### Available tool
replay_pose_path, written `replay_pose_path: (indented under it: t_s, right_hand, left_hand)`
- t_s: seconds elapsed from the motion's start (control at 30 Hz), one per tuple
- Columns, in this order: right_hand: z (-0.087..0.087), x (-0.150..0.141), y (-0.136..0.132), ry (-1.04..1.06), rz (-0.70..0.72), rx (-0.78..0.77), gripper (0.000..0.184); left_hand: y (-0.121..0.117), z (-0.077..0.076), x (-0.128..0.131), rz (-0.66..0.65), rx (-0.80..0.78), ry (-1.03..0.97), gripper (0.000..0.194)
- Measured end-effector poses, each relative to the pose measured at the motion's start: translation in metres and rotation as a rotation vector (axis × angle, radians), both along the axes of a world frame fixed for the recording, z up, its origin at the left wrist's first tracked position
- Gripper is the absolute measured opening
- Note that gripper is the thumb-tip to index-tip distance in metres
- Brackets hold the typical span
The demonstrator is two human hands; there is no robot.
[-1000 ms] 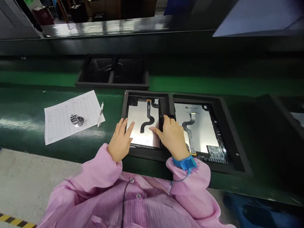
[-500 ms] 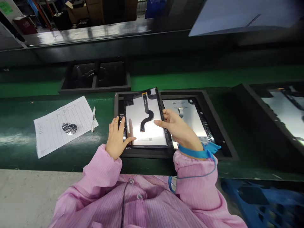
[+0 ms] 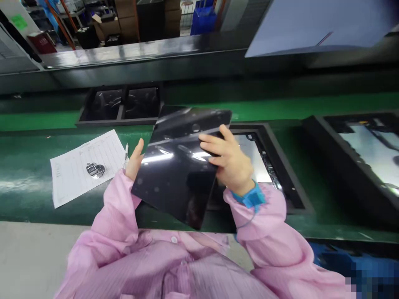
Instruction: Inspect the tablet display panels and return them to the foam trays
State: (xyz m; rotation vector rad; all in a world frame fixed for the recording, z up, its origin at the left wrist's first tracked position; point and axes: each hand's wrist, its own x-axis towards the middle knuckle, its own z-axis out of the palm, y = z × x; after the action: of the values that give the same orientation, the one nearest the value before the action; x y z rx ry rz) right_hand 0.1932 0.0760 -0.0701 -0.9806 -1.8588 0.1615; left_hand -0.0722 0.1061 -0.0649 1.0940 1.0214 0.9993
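A tablet screen [image 3: 177, 166] is tilted in the air, its glossy black glass face towards me with light streaks on it. My right hand [image 3: 232, 160] grips its right edge, with fingers spread over the glass and the thumb hidden. At the left edge, my left hand [image 3: 134, 160] holds the screen from the side and behind; the thumb points up and the other fingers are hidden. Behind the screen, a black two-bay frame tray [image 3: 282, 166] lies mostly covered. In its right bay rests another tablet part [image 3: 254, 155] with a silvery back and circuitry along one side.
On the green bench, left, are a printed form [image 3: 75, 182], a round tally counter [image 3: 95, 170] and a white pen [image 3: 126, 153]. Another black tray [image 3: 120, 121] holds two dark panels further back. A raised black tray [image 3: 336, 166] stands at right. A blue crate [image 3: 339, 265] sits below.
The screen has come up out of the tray's left bay and turned over, from its silvery back with a black ribbon cable to its black glass. My left hand has shifted left.
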Motion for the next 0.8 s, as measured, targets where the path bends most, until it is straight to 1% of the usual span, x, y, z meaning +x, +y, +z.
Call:
replay_pose_path:
  t_s: [0.07, 0.13, 0.2, 0.23, 0.27, 0.3, 0.37, 0.47, 0.5, 0.57, 0.63, 0.67, 0.7, 0.73, 0.8]
  right_hand:
    - [-0.008, -0.005, -0.001, -0.081, 0.028, 0.044, 0.043]
    - [-0.009, -0.006, -0.005, -0.120, 0.007, 0.058, 0.040]
    - [-0.002, -0.003, -0.009, -0.140, -0.080, 0.052, 0.030]
    - [0.003, 0.000, -0.010, -0.131, -0.152, 0.042, 0.024]
    - [0.009, 0.004, -0.011, -0.107, -0.236, 0.030, 0.026]
    - [0.015, 0.008, -0.010, -0.070, -0.319, 0.011, 0.031]
    - [0.025, 0.015, -0.006, 0.009, -0.432, -0.055, 0.035]
    - [0.031, 0.017, 0.003, 0.091, -0.462, -0.200, 0.027]
    - [0.032, 0.016, 0.005, 0.109, -0.464, -0.213, 0.023]
    - [0.033, 0.010, 0.006, 0.126, -0.476, -0.149, 0.019]
    - [0.036, 0.003, -0.001, 0.096, -0.481, -0.023, 0.017]
    - [0.038, 0.001, -0.007, 0.066, -0.451, 0.025, 0.014]
    - [0.042, -0.002, -0.015, 0.035, -0.371, 0.045, 0.010]
    - [0.045, -0.003, -0.025, 0.001, -0.240, 0.032, 0.007]
    - [0.051, -0.004, -0.046, -0.044, 0.120, -0.057, 0.009]
  left_hand:
    - [-0.004, 0.000, -0.001, -0.096, -0.120, -0.083, 0.048]
    - [-0.011, 0.000, 0.001, -0.187, -0.241, -0.156, 0.041]
    - [-0.018, -0.002, 0.004, -0.223, -0.310, -0.217, 0.042]
    - [-0.022, -0.004, 0.006, -0.224, -0.327, -0.247, 0.043]
    - [-0.024, -0.006, 0.008, -0.210, -0.330, -0.265, 0.044]
    - [-0.027, -0.009, 0.010, -0.187, -0.324, -0.266, 0.046]
    - [-0.030, -0.015, 0.012, -0.156, -0.326, -0.244, 0.050]
    - [-0.033, -0.021, 0.012, -0.173, -0.341, -0.224, 0.050]
    - [-0.033, -0.022, 0.011, -0.188, -0.336, -0.226, 0.049]
    - [-0.034, -0.023, 0.010, -0.210, -0.323, -0.229, 0.048]
    - [-0.035, -0.022, 0.010, -0.208, -0.318, -0.227, 0.049]
    - [-0.035, -0.022, 0.010, -0.201, -0.320, -0.227, 0.050]
    - [-0.036, -0.021, 0.010, -0.193, -0.322, -0.229, 0.050]
    - [-0.038, -0.021, 0.010, -0.191, -0.328, -0.234, 0.051]
    - [-0.041, -0.019, 0.011, -0.173, -0.346, -0.238, 0.051]
